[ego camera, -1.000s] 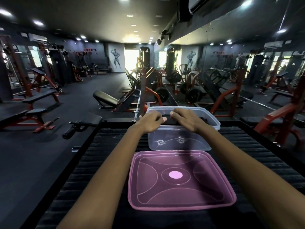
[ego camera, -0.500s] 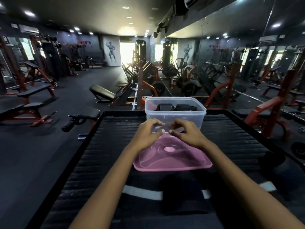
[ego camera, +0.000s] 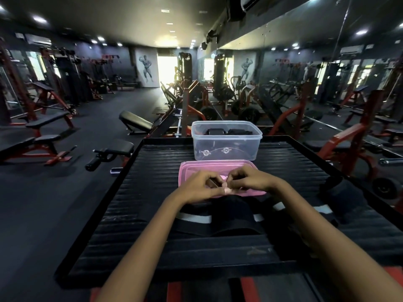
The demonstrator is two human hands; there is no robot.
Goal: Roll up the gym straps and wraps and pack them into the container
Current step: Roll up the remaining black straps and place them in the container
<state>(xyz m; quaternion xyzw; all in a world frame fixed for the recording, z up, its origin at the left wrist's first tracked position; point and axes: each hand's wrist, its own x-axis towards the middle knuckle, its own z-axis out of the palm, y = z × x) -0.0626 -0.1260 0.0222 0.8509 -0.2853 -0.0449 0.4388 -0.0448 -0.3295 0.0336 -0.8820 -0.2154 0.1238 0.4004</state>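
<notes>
While both hands meet over the near edge of the pink lid [ego camera: 196,168], the left hand [ego camera: 199,187] has its fingers curled around the end of something dark, and the right hand [ego camera: 250,182] pinches at the same spot with thumb and forefinger, fingertips of the two hands almost touching. What they hold is small and blurred; it looks like the tip of the black wrap [ego camera: 231,216], though I cannot tell that for certain. That wrap lies flat just nearer than the lid, running left to right under both wrists, with a white stripe showing on either side of its wide middle part; its ends are hidden beneath the forearms. Lid and wrap rest on the black ribbed platform [ego camera: 141,192]. Just beyond the lid, at the platform's far edge, stands the clear container [ego camera: 226,149], open-topped, with two dark rolled bundles [ego camera: 229,132] visible through its rim; their exact shape is hard to make out. To the right of the lid, near the platform's right edge, another dark wrap [ego camera: 342,192] lies in a heap, its outline lost against the black surface. Both forearms are cut off by the bottom of the view.
</notes>
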